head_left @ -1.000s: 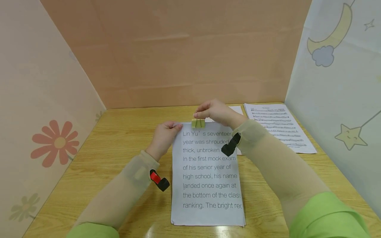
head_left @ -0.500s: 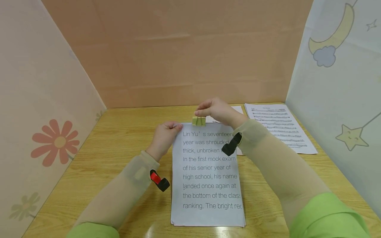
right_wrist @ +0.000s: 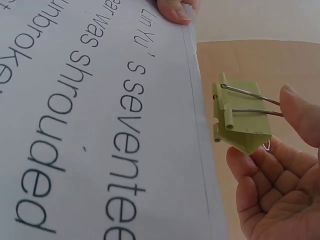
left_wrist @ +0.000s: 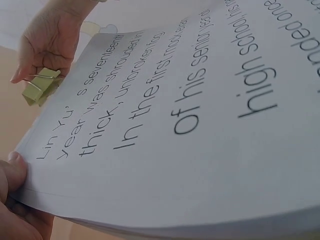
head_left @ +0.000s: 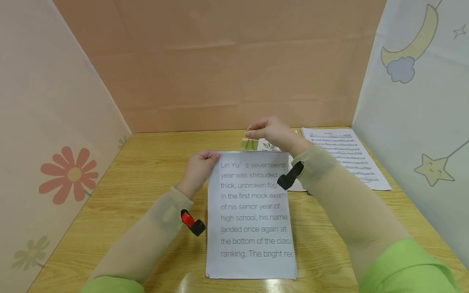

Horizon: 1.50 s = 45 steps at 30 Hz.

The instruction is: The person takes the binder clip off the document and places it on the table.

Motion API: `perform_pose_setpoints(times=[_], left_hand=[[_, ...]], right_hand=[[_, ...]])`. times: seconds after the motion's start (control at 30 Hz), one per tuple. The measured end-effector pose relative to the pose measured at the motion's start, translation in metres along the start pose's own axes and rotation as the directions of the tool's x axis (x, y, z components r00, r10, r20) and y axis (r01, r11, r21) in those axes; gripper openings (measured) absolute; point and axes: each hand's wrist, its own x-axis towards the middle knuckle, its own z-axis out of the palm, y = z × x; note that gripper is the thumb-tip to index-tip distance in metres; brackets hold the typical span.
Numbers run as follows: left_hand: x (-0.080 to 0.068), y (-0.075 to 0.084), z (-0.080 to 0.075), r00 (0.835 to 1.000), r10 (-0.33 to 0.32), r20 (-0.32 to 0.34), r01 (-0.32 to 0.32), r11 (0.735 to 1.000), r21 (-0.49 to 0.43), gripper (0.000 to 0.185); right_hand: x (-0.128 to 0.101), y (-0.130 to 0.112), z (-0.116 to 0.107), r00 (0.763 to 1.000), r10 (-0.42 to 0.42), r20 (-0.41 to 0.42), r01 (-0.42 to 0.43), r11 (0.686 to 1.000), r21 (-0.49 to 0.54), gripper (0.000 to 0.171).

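Your right hand [head_left: 272, 132] pinches the wire handles of a pale green binder clip [head_left: 248, 143] between thumb and fingers, holding it just beyond the top edge of the stack of printed pages [head_left: 253, 215], close to it but not on it; in the right wrist view the clip [right_wrist: 240, 117] sits beside the paper's edge with a narrow gap between them. Your left hand [head_left: 199, 171] grips the stack's top left corner, thumb on the upper sheet, and the left wrist view shows that corner raised a little off the wooden table [head_left: 139, 175]. The stack lies lengthwise in front of you, its large text starting "Lin Yu's seventeenth". Well to the right, near the back corner, lies a sheet of music [head_left: 344, 156], with another sheet [head_left: 271, 145] partly hidden behind your right wrist.
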Motion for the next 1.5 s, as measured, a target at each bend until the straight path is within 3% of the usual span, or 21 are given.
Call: perform_pose_setpoints(times=[0.63, 1.0, 1.5], left_hand=[[0.001, -0.007, -0.038, 0.998, -0.025, -0.065, 0.025, 1.0, 0.011, 0.023], [0.0, -0.014, -0.072, 0.993, -0.009, -0.121, 0.018, 0.998, 0.067, 0.027], [-0.001, -0.015, -0.115, 0.981, -0.005, -0.196, 0.039, 0.985, 0.17, 0.038]], right_hand=[[-0.012, 0.015, -0.012, 0.995, -0.089, -0.035, 0.093, 0.986, 0.142, 0.028], [-0.016, 0.021, -0.016, 0.991, -0.119, -0.053, 0.129, 0.954, 0.271, 0.011], [-0.017, 0.037, -0.009, 0.996, -0.085, 0.025, 0.077, 0.972, 0.224, 0.015]])
